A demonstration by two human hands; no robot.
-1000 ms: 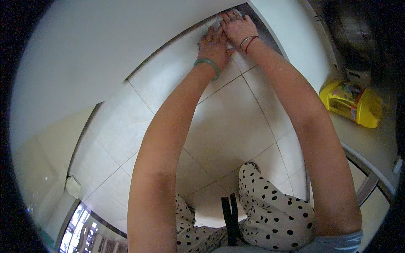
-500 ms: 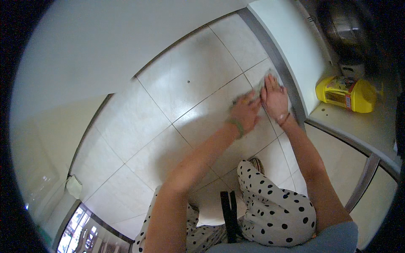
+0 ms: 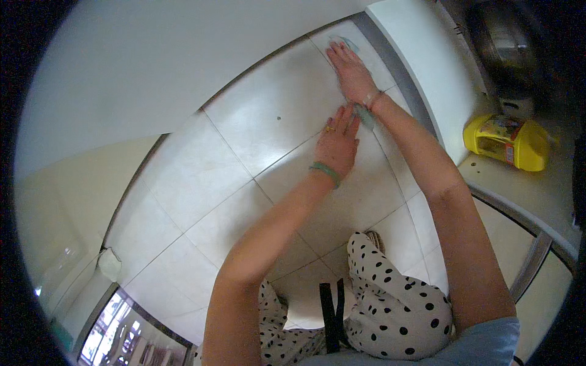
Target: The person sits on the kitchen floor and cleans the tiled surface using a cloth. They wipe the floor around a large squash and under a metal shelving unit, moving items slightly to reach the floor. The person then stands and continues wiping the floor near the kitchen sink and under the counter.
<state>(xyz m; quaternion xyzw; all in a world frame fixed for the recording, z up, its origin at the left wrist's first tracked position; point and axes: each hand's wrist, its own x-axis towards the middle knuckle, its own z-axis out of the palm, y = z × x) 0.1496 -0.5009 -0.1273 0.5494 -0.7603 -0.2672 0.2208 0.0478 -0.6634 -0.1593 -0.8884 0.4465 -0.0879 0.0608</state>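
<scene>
My right hand (image 3: 354, 73) lies flat with its fingers stretched out near the far end of the tiled floor (image 3: 232, 201). Pale blue-green cloth (image 3: 349, 44) peeks out beyond its fingertips; the palm hides the rest. Closer to me, my left hand (image 3: 337, 146) rests palm down, fingers spread and pointing forward. A strip of grey-green cloth (image 3: 365, 117) shows between its fingertips and my right wrist. Whether both bits belong to one cloth I cannot tell. A green band circles my left wrist.
A pale cabinet side (image 3: 415, 67) with a dark base strip (image 3: 390, 67) runs along the right. On a shelf there lies a yellow plastic jug (image 3: 506, 141), a dark rounded vessel (image 3: 500, 49) behind it. A white wall (image 3: 152, 73) borders the left. One small dark spot (image 3: 279, 118) marks the tiles.
My right hand has slid forward and left across the floor, to the far end. My left hand has shifted slightly left and toward the far side, now flatter and sharper.
</scene>
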